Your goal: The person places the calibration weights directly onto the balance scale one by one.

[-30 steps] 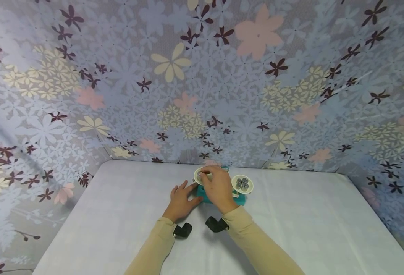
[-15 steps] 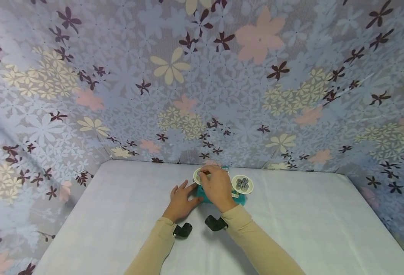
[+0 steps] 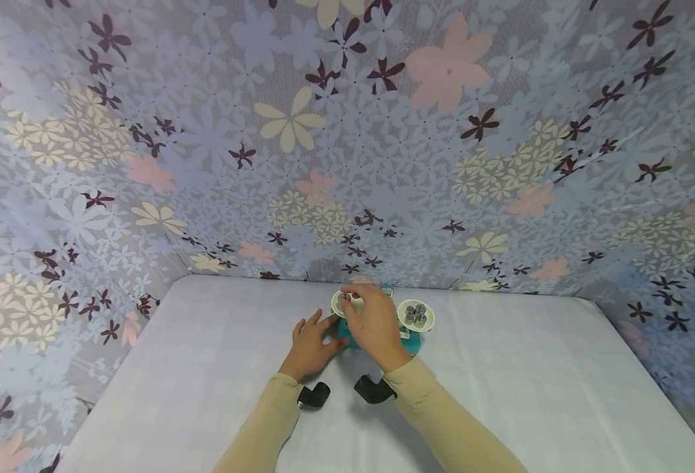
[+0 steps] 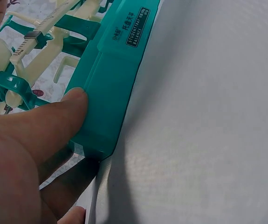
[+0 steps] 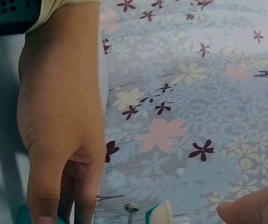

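Note:
A teal tray balance [image 4: 103, 84] stands at the table's far edge, marked "student tray balance". My left hand [image 3: 312, 347] holds its left end, thumb on the front face and fingers round the corner. My right hand [image 3: 377, 326] reaches over the balance, with thumb and forefinger at the white left pan [image 3: 336, 311]. A small shiny grey piece [image 3: 344, 298] shows in that pan beside the fingertips; whether they pinch it, I cannot tell. In the white right pan [image 3: 403, 323] lie several similar grey pieces [image 3: 416, 315]. The right wrist view catches only one right fingertip [image 5: 245, 205].
A white cloth covers the table [image 3: 205, 368]. Right behind the balance rises a flowered fabric wall [image 3: 347, 164], which also runs along both sides. Black wrist mounts [image 3: 314, 396] jut inward from both sleeves. A small screw [image 5: 131, 208] stands up near the left hand.
Both hands stay nearly in place. The right fingertips shift very slightly at the left pan, and the grey piece there shows more plainly now.

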{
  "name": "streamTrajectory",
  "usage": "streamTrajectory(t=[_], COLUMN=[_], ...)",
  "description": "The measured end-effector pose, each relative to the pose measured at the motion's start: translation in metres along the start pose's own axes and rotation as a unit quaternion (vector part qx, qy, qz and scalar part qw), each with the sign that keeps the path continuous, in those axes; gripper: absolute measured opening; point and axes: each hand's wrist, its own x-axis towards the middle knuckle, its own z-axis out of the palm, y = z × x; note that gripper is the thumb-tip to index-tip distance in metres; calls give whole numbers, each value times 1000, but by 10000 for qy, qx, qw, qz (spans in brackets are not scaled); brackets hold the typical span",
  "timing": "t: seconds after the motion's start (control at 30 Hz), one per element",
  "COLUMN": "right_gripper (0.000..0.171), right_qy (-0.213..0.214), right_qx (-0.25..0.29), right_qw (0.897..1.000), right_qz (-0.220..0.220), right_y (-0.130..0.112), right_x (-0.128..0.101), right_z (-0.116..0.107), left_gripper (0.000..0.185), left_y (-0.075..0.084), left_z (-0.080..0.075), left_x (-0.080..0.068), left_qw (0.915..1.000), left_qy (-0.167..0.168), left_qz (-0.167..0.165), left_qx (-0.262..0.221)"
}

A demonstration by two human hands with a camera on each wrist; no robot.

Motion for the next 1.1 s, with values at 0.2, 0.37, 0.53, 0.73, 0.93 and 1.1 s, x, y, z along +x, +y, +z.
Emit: streamTrajectory(t=[0.2, 0.37, 0.53, 0.73, 0.93, 1.1], right_gripper=[18, 19, 19, 20, 19, 22], right_qy=[90, -23, -172, -277, -418, -490], right_qx=[293, 415, 611, 612, 553, 583], right_qw=[9995, 9991, 9979, 9976, 9974, 9970], right_qz=[-6, 87, 147, 150, 175, 163], right_y=[-3, 4, 9, 16, 22, 28], right_x=[-7, -15, -25, -36, -49, -61], right_z=[-11, -18, -23, -29, -36, -40], left_gripper=[58, 59, 61, 60, 60, 60], left_y=[1, 2, 4, 4, 5, 6], left_z=[0, -1, -2, -1, 0, 1], left_x=[-1, -2, -4, -4, -6, -8], left_qw=[10000, 10000, 10000, 10000, 9999, 10000], left_qy=[47, 4, -25, 17, 38, 29], left_qz=[58, -11, -59, -79, -100, -85], left_qx=[59, 12, -38, -14, -29, 9])
